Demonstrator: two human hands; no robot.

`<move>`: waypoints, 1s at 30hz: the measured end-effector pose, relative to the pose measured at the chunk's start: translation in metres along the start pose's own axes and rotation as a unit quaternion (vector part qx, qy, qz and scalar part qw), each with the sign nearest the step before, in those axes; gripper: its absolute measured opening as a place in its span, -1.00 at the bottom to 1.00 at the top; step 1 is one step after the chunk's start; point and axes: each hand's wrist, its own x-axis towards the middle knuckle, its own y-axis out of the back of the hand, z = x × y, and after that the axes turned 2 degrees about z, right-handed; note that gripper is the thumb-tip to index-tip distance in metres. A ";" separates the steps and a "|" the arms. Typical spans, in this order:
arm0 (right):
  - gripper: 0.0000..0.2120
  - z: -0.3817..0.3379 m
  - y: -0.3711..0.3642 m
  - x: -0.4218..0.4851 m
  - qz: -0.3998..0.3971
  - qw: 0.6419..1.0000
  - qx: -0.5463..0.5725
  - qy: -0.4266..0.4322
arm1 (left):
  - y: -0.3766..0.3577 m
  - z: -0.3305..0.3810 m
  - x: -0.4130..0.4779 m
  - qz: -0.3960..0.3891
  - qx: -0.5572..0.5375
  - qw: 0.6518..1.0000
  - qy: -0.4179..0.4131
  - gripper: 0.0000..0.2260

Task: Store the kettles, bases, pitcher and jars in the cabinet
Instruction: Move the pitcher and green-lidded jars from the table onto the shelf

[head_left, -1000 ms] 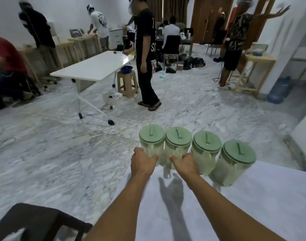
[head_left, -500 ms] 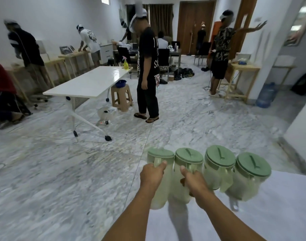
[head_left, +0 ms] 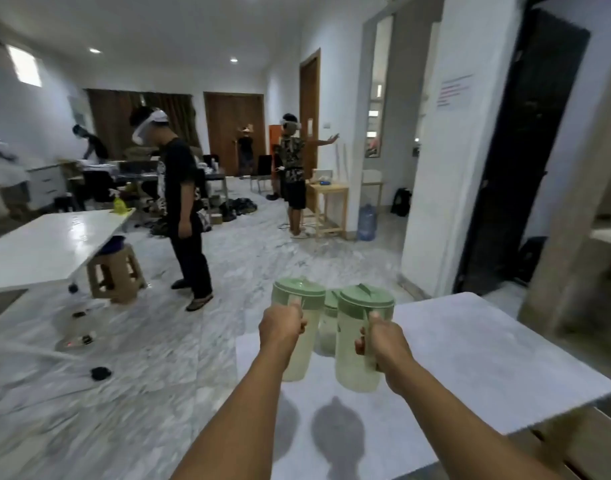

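Gripping a handle in each fist, the person holds two pale green pitchers up off the white table point(head_left: 487, 358): the left hand point(head_left: 281, 325) is clenched on the left pitcher point(head_left: 299, 327), the right hand point(head_left: 383, 342) on the right pitcher point(head_left: 357, 334). Both hang upright above the tabletop, their shadows falling on it just below. A third pitcher point(head_left: 328, 327) shows between and behind them (mostly hidden, so I cannot tell whether it stands on the table). None of the three shows any brand or label that I can read.

On the white pillar to the right, a paper notice point(head_left: 453, 93) carries red lines of writing, too blurred to make out. The floor point(head_left: 158, 341) is grey-veined marble. A long white table point(head_left: 44, 247) stands to the left with a beige plastic stool point(head_left: 115, 275) beside it, and a yellow spray bottle point(head_left: 118, 204) sits on its far end. A blue water jug point(head_left: 366, 223) stands near a small wooden table point(head_left: 328, 206), with several people further back.
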 end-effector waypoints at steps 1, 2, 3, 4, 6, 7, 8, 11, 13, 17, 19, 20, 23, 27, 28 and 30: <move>-0.56 -0.003 0.022 -0.005 0.024 1.000 0.007 0.005 | -0.016 0.007 -0.011 -0.017 0.000 1.000 -0.011 -0.67; -0.56 -0.005 0.047 -0.009 0.049 0.999 0.018 0.009 | -0.034 0.013 -0.024 -0.037 0.002 0.999 -0.019 -0.67; -0.57 -0.005 0.073 -0.012 0.075 0.997 0.027 0.010 | -0.054 0.019 -0.036 -0.057 0.001 0.998 -0.024 -0.66; -0.57 -0.006 0.099 -0.014 0.101 0.994 0.035 0.012 | -0.075 0.025 -0.049 -0.080 -0.002 0.996 -0.031 -0.67; -0.56 -0.004 0.153 -0.017 0.158 0.986 0.042 0.020 | -0.117 0.038 -0.079 -0.120 -0.014 0.992 -0.043 -0.70; -0.55 -0.001 0.183 -0.016 0.188 0.981 0.045 0.022 | -0.141 0.044 -0.095 -0.143 -0.019 0.988 -0.053 -0.71; -0.54 0.002 0.213 -0.016 0.218 0.974 0.053 0.021 | -0.165 0.050 -0.112 -0.166 -0.021 0.984 -0.064 -0.72; -0.53 0.014 0.308 -0.018 0.305 0.947 0.096 0.020 | -0.242 0.069 -0.166 -0.235 -0.026 0.967 -0.090 -0.72; -0.56 0.022 0.376 -0.022 0.367 0.924 0.102 0.028 | -0.297 0.079 -0.206 -0.287 -0.025 0.951 -0.109 -0.72; -0.54 0.026 0.514 -0.033 0.452 0.885 0.099 0.051 | -0.408 0.103 -0.294 -0.367 -0.049 0.918 -0.145 -0.73; -0.55 0.020 0.580 -0.041 0.496 0.861 0.098 0.059 | -0.464 0.120 -0.340 -0.404 -0.065 0.900 -0.147 -0.74; -0.56 0.016 0.611 -0.045 0.516 0.850 0.089 0.061 | -0.491 0.128 -0.364 -0.422 -0.068 0.892 -0.148 -0.75; -0.57 0.002 0.693 -0.050 0.547 0.830 0.071 0.079 | -0.562 0.150 -0.429 -0.460 -0.078 0.871 -0.153 -0.72; -0.57 0.002 0.765 -0.038 0.570 0.816 0.062 0.078 | -0.637 0.167 -0.496 -0.502 -0.085 0.847 -0.156 -0.72; -0.57 0.006 0.782 -0.030 0.574 0.812 0.066 0.077 | -0.656 0.170 -0.507 -0.503 -0.092 0.845 -0.155 -0.72; -0.56 0.013 0.811 -0.012 0.583 0.805 0.075 0.081 | -0.693 0.173 -0.519 -0.504 -0.089 0.844 -0.161 -0.72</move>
